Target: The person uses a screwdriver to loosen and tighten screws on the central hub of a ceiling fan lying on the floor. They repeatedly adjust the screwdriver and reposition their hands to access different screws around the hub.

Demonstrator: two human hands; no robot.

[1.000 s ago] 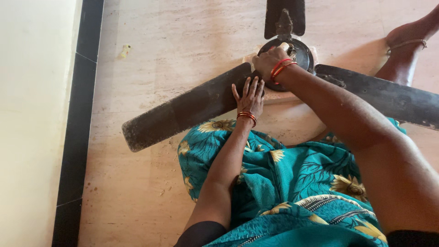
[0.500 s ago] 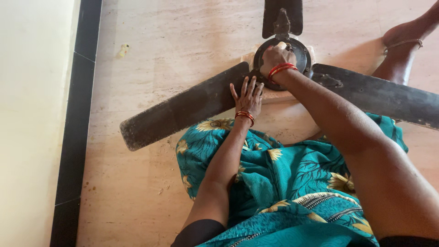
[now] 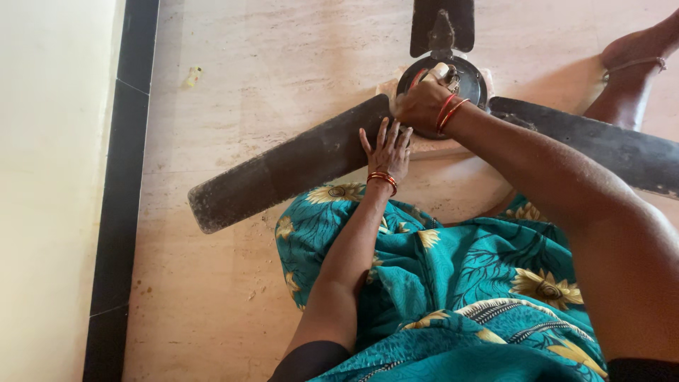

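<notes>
Black ceiling fan (image 3: pixel 453 85) lies on the beige stone floor (image 3: pixel 233 127), its round motor hub in front of the seated person's lap. Compared with half a second ago, the right hand (image 3: pixel 422 103) has shifted slightly across the hub's near-left edge; the left hand (image 3: pixel 387 150) has kept its place at the blade root.

The left hand is spread flat, fingers apart, pressing the inner end of the left blade (image 3: pixel 290 166). The right hand is curled together over a pale cloth (image 3: pixel 444 71) on the hub; the cloth is mostly covered, and the exact grip cannot be determined.

The right blade (image 3: pixel 601 145) runs out of view at the picture's edge, and the far blade (image 3: pixel 442 21) is cut off at the top. The fan's hub is largely hidden behind the right hand.

A black border strip (image 3: pixel 120 177) separates the floor from a cream wall (image 3: pixel 49 191). A teal floral garment (image 3: pixel 460 283) covers the lap, and a bare foot (image 3: pixel 636 49) rests beyond the right blade.
</notes>
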